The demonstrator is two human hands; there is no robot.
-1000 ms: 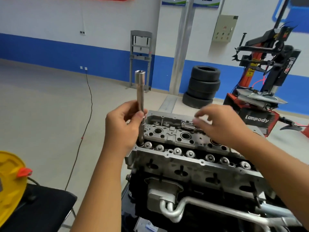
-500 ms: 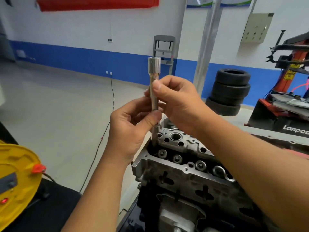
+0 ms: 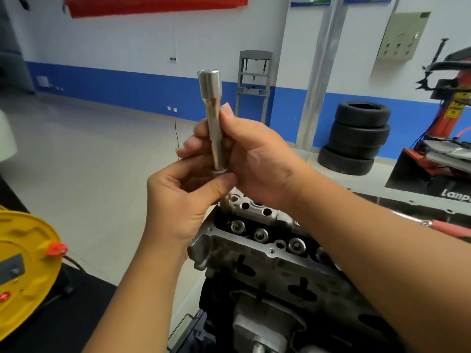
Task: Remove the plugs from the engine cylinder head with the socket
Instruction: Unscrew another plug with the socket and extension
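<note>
A long silver socket (image 3: 213, 118) stands upright in the air above the left end of the grey engine cylinder head (image 3: 229, 253). My right hand (image 3: 254, 161) grips its shaft, thumb up along the side. My left hand (image 3: 183, 200) pinches just under the socket's lower end, where a small metal piece, seemingly a plug (image 3: 219, 171), pokes out. My fingers hide most of it. Round valve tops and open bores line the head below my hands.
A yellow cable reel (image 3: 23, 263) sits on a black surface at the lower left. A stack of tyres (image 3: 356, 138) and a red tyre machine (image 3: 446, 149) stand at the back right. A red-handled tool (image 3: 451, 226) lies behind my right forearm.
The socket has been lifted off the head. My right hand came over from the right and took its shaft. My left hand slid down to the socket's lower end.
</note>
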